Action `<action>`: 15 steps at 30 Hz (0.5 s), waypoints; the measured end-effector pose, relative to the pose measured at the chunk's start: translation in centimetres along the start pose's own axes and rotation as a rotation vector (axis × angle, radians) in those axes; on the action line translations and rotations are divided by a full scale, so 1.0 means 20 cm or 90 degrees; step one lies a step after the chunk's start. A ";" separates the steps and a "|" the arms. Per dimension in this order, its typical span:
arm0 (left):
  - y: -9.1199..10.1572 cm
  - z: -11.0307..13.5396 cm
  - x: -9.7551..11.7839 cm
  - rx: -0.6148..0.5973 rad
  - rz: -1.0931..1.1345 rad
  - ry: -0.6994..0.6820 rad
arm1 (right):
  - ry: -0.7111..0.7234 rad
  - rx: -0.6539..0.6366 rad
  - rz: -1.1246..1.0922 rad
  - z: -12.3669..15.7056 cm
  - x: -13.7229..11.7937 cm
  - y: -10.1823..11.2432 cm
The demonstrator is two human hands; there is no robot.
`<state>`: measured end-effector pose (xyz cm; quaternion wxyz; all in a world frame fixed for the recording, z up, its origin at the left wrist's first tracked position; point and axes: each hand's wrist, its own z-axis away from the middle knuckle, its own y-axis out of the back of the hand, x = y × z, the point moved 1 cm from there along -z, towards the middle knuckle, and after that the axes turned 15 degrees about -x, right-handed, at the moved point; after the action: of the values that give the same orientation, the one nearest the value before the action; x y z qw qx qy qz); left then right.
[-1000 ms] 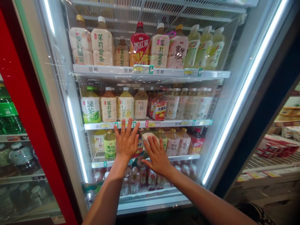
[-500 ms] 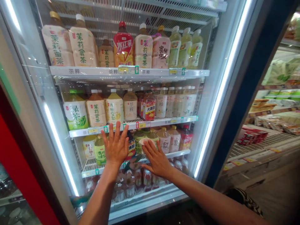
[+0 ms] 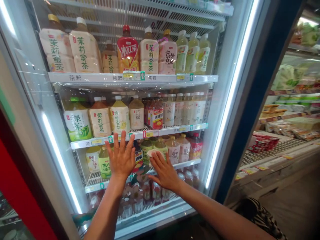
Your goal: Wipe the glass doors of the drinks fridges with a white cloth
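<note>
My left hand (image 3: 122,159) is spread flat, palm forward, against the glass door of a drinks cooler, its fingertips near the middle shelf's price strip. To the right, my right hand (image 3: 164,170) lies flat over a small white cloth (image 3: 152,152), pressing it to the glass; most of the cloth is hidden under the fingers. Behind the glass near my left hand stands a green tea bottle (image 3: 104,162). A bottle with a yellow cap (image 3: 160,144) shows just above my right fingers. Flower-shaped decals (image 3: 136,193) appear below the hands.
Large tea bottles (image 3: 83,50) stand on the upper shelf (image 3: 132,78), with more on the shelves below. Bright light strips (image 3: 60,160) run down both sides. A dark blue door frame (image 3: 260,90) divides the cooler from an open food display (image 3: 285,140) at right.
The view has shifted a little, so the cooler and bottles sit slightly further left. Both hands stay on the glass, and slightly more of the cloth's left edge shows.
</note>
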<state>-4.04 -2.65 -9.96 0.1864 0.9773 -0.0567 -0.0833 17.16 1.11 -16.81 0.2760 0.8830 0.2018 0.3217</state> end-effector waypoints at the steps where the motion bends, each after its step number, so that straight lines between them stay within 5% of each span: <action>1: 0.00 0.00 0.00 0.002 -0.002 0.000 | -0.015 0.000 0.000 -0.06 0.03 0.03; 5: 0.00 -0.01 0.00 0.011 0.002 -0.008 | -0.142 0.040 -0.014 -0.42 0.25 0.25; 7: 0.00 -0.01 0.00 0.008 0.002 -0.009 | -0.181 0.060 -0.023 -0.47 0.25 0.28; 12: 0.00 0.00 0.00 -0.001 0.001 -0.004 | -0.064 0.041 -0.021 -0.13 -0.08 0.04; 15: -0.01 0.00 0.00 -0.001 0.000 -0.005 | -0.012 0.048 -0.009 -0.13 -0.12 0.00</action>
<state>-4.13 -2.56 -10.05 0.1869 0.9769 -0.0572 -0.0869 13.77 0.70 -16.17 0.2470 0.8942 0.2173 0.3035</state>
